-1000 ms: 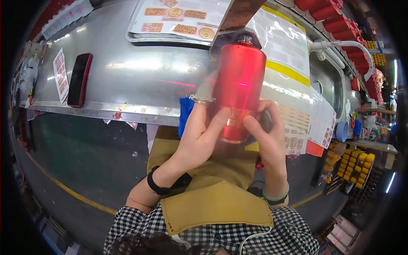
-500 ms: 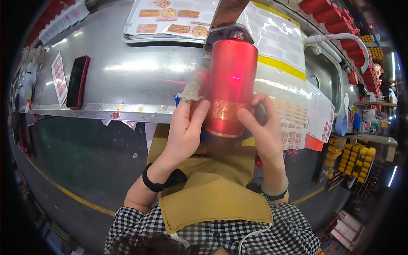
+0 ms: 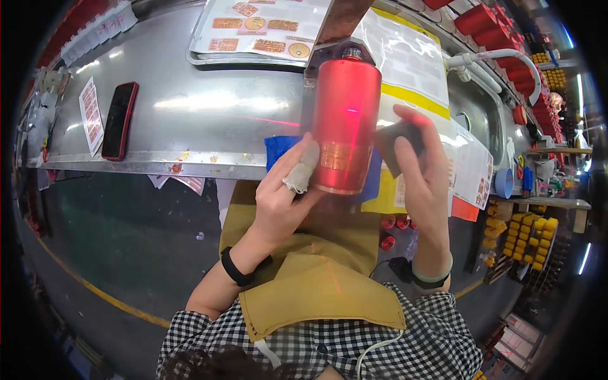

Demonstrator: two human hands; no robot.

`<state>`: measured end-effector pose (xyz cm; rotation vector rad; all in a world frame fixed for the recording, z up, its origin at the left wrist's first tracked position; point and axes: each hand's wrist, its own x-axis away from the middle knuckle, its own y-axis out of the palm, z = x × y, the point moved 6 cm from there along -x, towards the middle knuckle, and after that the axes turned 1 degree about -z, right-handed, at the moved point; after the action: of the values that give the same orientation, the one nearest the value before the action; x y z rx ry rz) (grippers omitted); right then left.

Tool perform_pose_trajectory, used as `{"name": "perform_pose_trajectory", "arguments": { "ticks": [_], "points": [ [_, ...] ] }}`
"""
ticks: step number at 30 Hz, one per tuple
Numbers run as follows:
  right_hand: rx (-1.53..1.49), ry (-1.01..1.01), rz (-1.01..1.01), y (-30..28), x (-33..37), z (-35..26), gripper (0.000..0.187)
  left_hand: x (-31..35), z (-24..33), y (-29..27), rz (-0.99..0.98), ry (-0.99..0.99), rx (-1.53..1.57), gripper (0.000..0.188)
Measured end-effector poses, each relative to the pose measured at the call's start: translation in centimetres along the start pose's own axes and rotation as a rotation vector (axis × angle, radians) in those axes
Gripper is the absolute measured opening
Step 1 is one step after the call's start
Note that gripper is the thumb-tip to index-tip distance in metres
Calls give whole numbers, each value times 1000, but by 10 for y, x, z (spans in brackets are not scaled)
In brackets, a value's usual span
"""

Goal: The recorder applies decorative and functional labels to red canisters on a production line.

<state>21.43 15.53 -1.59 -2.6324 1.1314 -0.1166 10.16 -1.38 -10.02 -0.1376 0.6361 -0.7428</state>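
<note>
A shiny red bottle [image 3: 348, 114] lies with its dark threaded neck against a metal bracket [image 3: 332, 38] and its base toward me. Near the base is a gold rectangular decal [image 3: 334, 156], crossed by a red light line higher up the bottle. My left hand [image 3: 277, 206] holds the bottle's lower left side, fingers along it and thumb near the base. One of its fingers wears a whitish cloth cover [image 3: 304, 171]. My right hand [image 3: 429, 183], right of the bottle, pinches a dark flat square piece [image 3: 391, 147], which appears close to the bottle's side.
A tray [image 3: 247, 62] with sheets of gold decals lies at the back. On the metal bench, a phone [image 3: 119, 120] and a decal strip [image 3: 90, 117] lie at left. A blue cloth [image 3: 278, 149] sits beneath the bottle. A sink [image 3: 484, 104] and blue cup [image 3: 504, 182] stand at right.
My right hand has moved off the bottle's decal to the right, bringing the dark piece into view. My left hand has come up against the bottle's left side.
</note>
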Motion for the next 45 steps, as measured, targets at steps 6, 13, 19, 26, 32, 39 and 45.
{"name": "perform_pose_trajectory", "arguments": {
  "ticks": [6, 13, 19, 26, 32, 39, 45],
  "points": [
    [865, -983, -261, 38, 37, -49, 31, -2, -1, -2, 13, -133, 144, 61],
    [1073, -814, -188, 47, -2, -61, 37, -3, 8, -4, 69, -88, 175, 74],
    [919, -1081, -483, 70, 37, -58, 24, -2, -1, 1, 45, -194, 259, 82],
    [903, -1040, -68, 26, -21, -46, 27, -14, 14, -1, 70, -122, 91, 86],
    [722, -870, -136, 24, -3, -50, 29, -2, -10, -3, -154, -173, -45, 91],
    [392, -690, 204, -14, -9, -50, 26, -16, 0, 2, -197, -173, 29, 100],
    [226, -442, 255, -20, 6, -9, 25, -29, 11, -1, -205, -306, 555, 96]
  ]
}}
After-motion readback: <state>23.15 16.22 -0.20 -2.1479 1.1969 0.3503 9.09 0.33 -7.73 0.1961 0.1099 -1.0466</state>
